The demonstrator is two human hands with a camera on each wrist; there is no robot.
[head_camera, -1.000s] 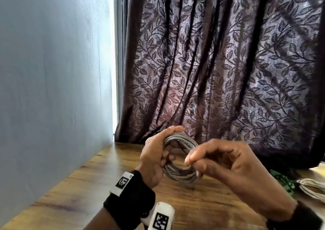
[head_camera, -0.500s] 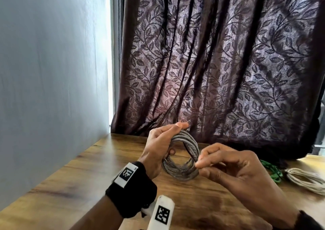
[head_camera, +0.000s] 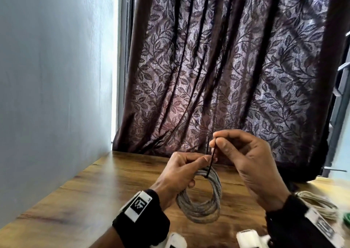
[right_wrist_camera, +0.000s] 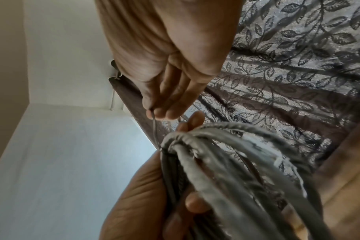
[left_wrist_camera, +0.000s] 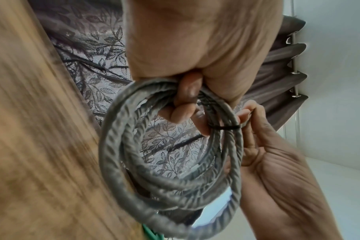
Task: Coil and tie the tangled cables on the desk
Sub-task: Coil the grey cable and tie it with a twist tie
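**Above the desk: tie drawn round the coil**

Between both hands, grey cable coil (head_camera: 202, 200), gripped by left hand (head_camera: 178, 173). Right hand (head_camera: 244, 158) pinching black tie (head_camera: 211, 162), looped round coil top. Right of right wrist, on desk (head_camera: 106, 187): beige cable (head_camera: 320, 206), green cable (head_camera: 345, 219). Behind: leaf-patterned curtain (head_camera: 227, 77).

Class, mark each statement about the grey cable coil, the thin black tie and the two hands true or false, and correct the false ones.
1. The left hand holds the grey braided cable coil. True.
2. The right hand pinches the thin black tie. True.
3. The coil lies flat on the wooden desk. False: it is held up above the desk.
4. The black tie wraps around the coil's strands. True.
5. The right hand is empty. False: it pinches the tie's end.
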